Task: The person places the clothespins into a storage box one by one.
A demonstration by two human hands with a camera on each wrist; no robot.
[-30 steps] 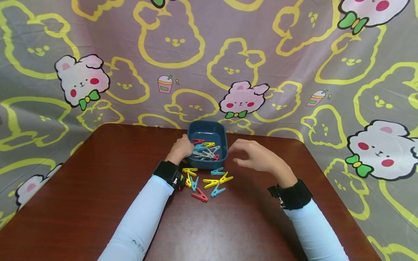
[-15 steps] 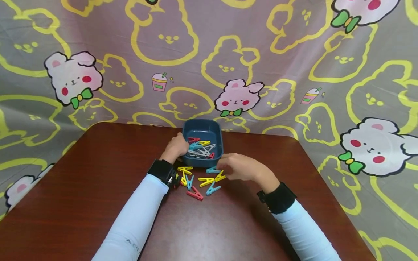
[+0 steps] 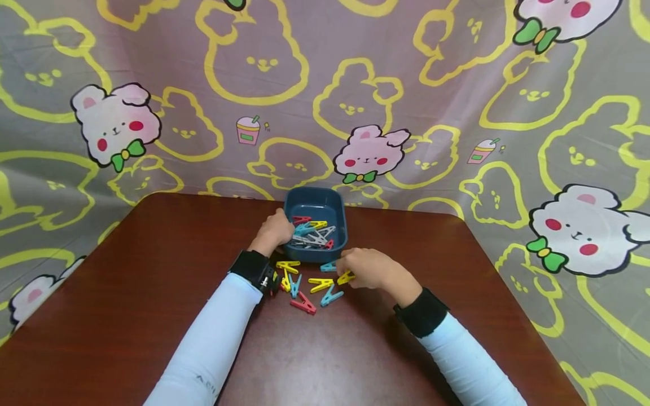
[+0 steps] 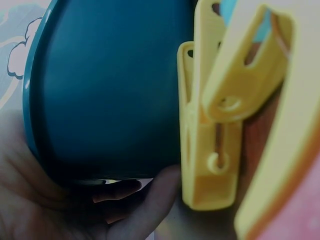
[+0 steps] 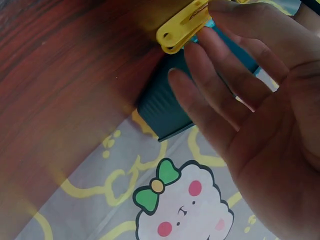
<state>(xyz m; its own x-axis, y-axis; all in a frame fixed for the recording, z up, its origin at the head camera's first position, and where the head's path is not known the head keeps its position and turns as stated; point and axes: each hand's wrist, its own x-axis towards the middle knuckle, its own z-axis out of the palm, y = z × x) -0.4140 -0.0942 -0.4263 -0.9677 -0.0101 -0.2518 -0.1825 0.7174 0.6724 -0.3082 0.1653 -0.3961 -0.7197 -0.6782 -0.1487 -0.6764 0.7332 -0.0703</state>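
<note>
My left hand (image 3: 275,230) grips the left side of a dark blue plastic bin (image 3: 325,256); in the left wrist view its fingers (image 4: 150,205) curl at the bin's wall. Inside the bin lie grey clothespins (image 3: 311,239), with red, yellow and light blue ones. In front of it, my right hand (image 3: 369,267) pinches a yellow clothespin (image 3: 346,277). Seen from the right wrist, the thumb (image 5: 245,17) is on that clothespin (image 5: 181,29), its other fingers loosely extended. A light blue clothespin (image 3: 329,266) lies just left of this hand.
Loose on the brown table (image 3: 299,361) in front of the bin are another yellow clothespin (image 3: 321,284), a light blue one (image 3: 332,295), a red one (image 3: 303,303) and several more by the left wrist. A patterned cloth (image 3: 431,101) hangs behind the table.
My right hand has come left and down from beside the bin to the yellow clothespin and taken hold of it. The left hand has stayed on the bin.
</note>
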